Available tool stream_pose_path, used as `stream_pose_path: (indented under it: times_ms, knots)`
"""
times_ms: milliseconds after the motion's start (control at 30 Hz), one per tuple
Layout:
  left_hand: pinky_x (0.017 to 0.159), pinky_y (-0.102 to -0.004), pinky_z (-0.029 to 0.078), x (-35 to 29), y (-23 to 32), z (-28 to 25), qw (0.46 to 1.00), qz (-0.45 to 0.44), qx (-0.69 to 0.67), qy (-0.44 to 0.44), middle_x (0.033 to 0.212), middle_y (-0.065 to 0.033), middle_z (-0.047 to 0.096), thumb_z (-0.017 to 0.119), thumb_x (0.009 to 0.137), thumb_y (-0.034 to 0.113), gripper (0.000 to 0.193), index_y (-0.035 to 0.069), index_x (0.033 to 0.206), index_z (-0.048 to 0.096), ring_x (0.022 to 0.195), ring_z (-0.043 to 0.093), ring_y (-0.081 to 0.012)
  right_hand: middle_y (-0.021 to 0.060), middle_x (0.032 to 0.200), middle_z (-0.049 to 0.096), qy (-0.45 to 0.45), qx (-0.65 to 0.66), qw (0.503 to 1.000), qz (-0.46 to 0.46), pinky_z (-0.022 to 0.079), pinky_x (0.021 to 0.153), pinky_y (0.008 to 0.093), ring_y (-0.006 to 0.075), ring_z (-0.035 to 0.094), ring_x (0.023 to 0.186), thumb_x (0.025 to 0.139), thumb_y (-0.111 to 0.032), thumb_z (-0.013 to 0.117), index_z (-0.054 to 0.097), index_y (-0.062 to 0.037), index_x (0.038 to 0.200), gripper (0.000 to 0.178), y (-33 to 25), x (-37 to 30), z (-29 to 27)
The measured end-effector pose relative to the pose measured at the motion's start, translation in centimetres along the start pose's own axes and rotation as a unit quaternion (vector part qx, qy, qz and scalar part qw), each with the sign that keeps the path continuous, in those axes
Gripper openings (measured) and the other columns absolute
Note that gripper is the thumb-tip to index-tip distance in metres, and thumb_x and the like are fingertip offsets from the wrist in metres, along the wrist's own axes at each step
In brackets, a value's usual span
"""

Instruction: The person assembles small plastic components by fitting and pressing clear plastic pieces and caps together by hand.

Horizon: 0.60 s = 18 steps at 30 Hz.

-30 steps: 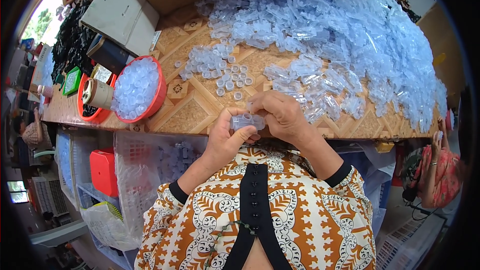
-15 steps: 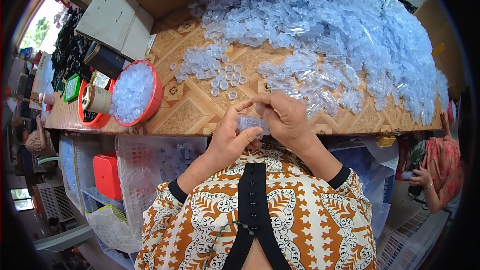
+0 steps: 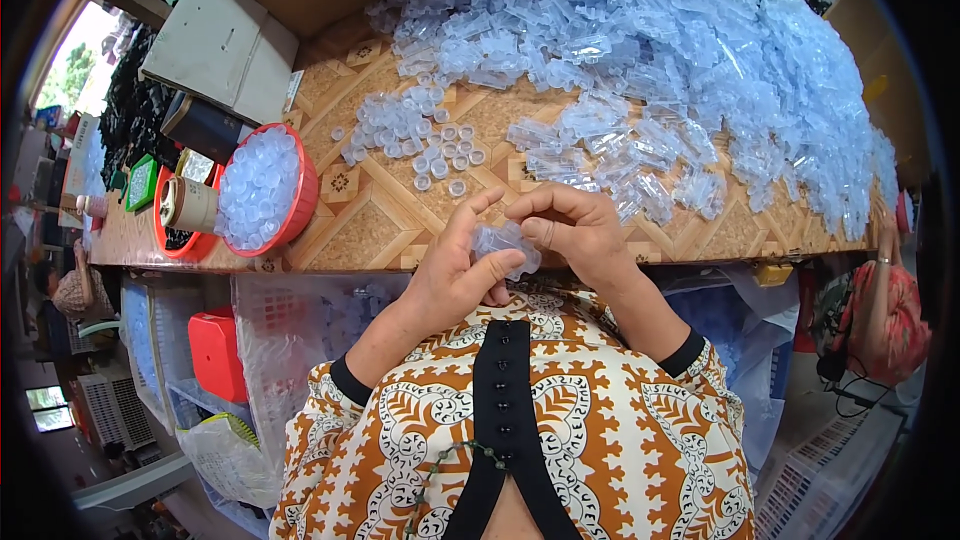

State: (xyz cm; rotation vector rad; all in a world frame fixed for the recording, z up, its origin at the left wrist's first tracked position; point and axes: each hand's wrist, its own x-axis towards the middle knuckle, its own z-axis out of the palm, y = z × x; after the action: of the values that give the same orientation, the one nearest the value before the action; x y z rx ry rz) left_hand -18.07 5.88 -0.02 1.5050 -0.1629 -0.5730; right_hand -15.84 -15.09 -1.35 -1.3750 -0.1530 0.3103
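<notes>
My left hand (image 3: pixel 452 270) is closed around a few clear plastic pieces (image 3: pixel 505 240) at the table's near edge, its thumb across them and its index finger pointing up. My right hand (image 3: pixel 578 228) is beside them, thumb and index finger bent together next to the pieces. Whatever is between those fingertips, if anything, is too small to make out. Beyond my hands lie small clear round caps (image 3: pixel 440 152), some in a heap and some standing singly. To their right is a loose group of clear oblong plastic parts (image 3: pixel 640 155).
A large mound of clear plastic parts (image 3: pixel 640 30) covers the back and right of the table (image 3: pixel 370 220). At left stand a red bowl of caps (image 3: pixel 300 185), a tape roll (image 3: pixel 190 203) and a white carton (image 3: pixel 220 40). Another person in red (image 3: pixel 890 325) is at far right.
My right hand's fingertips have come away from my left index finger and moved slightly down, nearer the clear pieces. My left hand stays closed on them. The person at right has raised an arm.
</notes>
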Motion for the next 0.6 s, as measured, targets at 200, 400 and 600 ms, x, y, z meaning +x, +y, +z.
stream_pose_path:
  times_ms: [200, 400, 600]
  knots:
    - [0.055, -0.0214, 0.052, 0.0, 0.6, 0.2, 0.999, -0.018, 0.024, -0.041, 0.101, -0.0100, 0.066, 0.064, 0.101, 0.016, 0.071, 0.001, 0.158, 0.024, 0.063, 0.064, -0.0064, 0.0061, 0.094, 0.074, -0.057, 0.134, 0.976, 0.165, 0.056, 0.072, 0.0243, 0.0105, 0.067, 0.080, 0.087, 0.003, 0.073, 0.076, 0.0003, 0.101, 0.015, -1.2, 0.2, -1.0]
    - [0.088, -0.0422, 0.057, 0.1, 1.7, 0.2, 0.976, 0.032, 0.204, -0.070, 0.124, -0.0244, 0.067, 0.070, 0.096, 0.015, 0.084, 0.002, 0.161, 0.018, 0.104, 0.072, -0.0356, 0.0053, 0.089, 0.072, -0.101, 0.172, 0.955, 0.218, 0.058, 0.071, 0.0239, 0.0121, 0.068, 0.076, 0.080, 0.008, 0.076, 0.074, -0.0015, 0.096, 0.019, -0.7, 1.1, -1.9]
    - [0.097, -0.0474, 0.052, -0.4, 3.3, 0.9, 0.944, 0.115, 0.300, -0.073, 0.129, -0.0294, 0.064, 0.072, 0.092, 0.011, 0.090, 0.003, 0.162, 0.015, 0.119, 0.064, -0.0467, 0.0029, 0.093, 0.069, -0.116, 0.219, 0.945, 0.212, 0.055, 0.074, 0.0243, 0.0118, 0.065, 0.081, 0.073, 0.011, 0.077, 0.072, -0.0023, 0.098, 0.028, 0.1, 0.6, -1.6]
